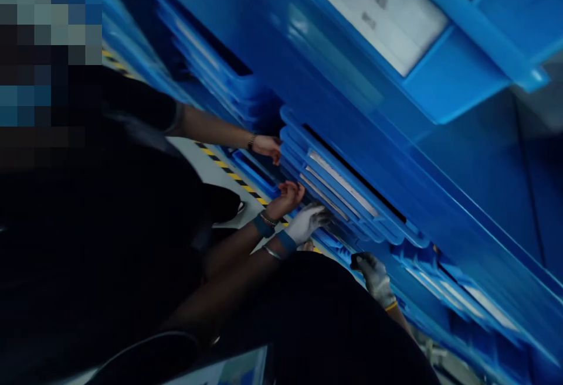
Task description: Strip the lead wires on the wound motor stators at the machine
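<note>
A stack of blue plastic bins (352,180) with white label strips fills the middle of the head view, tilted by the camera angle. My left hand (305,224), in a white glove with dark fingers and a teal cuff, is at the stack's lower left side. Blur and shadow hide its fingertips, so its grip is unclear. Farther right, my right hand (373,276), gloved with a yellow cuff, is below the stack with its fingers curled. Whatever they close on cannot be made out. A co-worker's bare hands (267,147) are beside the stack's left edge.
A large blue rack beam (334,80) crosses above, with a labelled blue bin (457,68) at upper right. More blue bins (466,297) lie at lower right. The co-worker's dark-clothed body (109,227) occupies the left. Yellow-black floor tape (224,165) runs behind.
</note>
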{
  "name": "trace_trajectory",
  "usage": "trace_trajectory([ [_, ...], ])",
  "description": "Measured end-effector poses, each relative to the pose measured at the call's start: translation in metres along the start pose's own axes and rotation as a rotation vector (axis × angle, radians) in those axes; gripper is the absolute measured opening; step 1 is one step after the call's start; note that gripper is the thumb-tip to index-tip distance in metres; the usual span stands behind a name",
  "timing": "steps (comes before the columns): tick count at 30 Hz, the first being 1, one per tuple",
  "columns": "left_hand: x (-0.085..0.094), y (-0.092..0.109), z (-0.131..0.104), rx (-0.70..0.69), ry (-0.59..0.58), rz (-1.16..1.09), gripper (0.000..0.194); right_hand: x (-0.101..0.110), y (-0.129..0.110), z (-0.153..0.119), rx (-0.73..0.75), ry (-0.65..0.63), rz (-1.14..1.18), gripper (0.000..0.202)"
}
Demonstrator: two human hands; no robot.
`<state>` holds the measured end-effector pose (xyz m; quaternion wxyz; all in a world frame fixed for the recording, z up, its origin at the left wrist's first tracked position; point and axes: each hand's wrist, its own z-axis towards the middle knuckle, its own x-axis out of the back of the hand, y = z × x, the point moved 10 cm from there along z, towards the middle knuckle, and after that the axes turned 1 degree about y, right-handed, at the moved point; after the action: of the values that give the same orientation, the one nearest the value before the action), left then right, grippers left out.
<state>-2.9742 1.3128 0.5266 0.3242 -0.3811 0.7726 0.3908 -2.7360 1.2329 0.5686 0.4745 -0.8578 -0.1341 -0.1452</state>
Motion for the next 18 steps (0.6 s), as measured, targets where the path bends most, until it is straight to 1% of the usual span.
trace_trajectory([
  [3,0.003,-0.005,0.001,0.040,0.033,-0.004,0.012,-0.002,0.032,-0.023,-0.043,0.074,0.125,0.047],
  [7,0.005,-0.009,0.000,0.084,0.059,0.000,0.012,-0.001,0.073,-0.058,-0.096,0.177,0.235,0.053],
  [11,0.001,-0.005,0.001,0.089,0.082,0.038,0.016,0.005,0.112,-0.094,-0.157,0.234,0.294,0.055],
  [13,0.001,-0.003,0.002,0.077,0.115,0.071,0.020,0.010,0.130,-0.110,-0.177,0.252,0.312,0.054],
  [15,0.010,-0.005,-0.003,0.055,0.180,0.103,0.023,0.016,0.149,-0.128,-0.185,0.264,0.330,0.054],
  [17,0.030,-0.016,-0.018,0.043,0.275,0.127,0.022,0.024,0.172,-0.148,-0.194,0.278,0.344,0.055],
  [18,0.043,-0.026,-0.030,0.049,0.329,0.135,0.022,0.030,0.185,-0.161,-0.201,0.286,0.348,0.056],
])
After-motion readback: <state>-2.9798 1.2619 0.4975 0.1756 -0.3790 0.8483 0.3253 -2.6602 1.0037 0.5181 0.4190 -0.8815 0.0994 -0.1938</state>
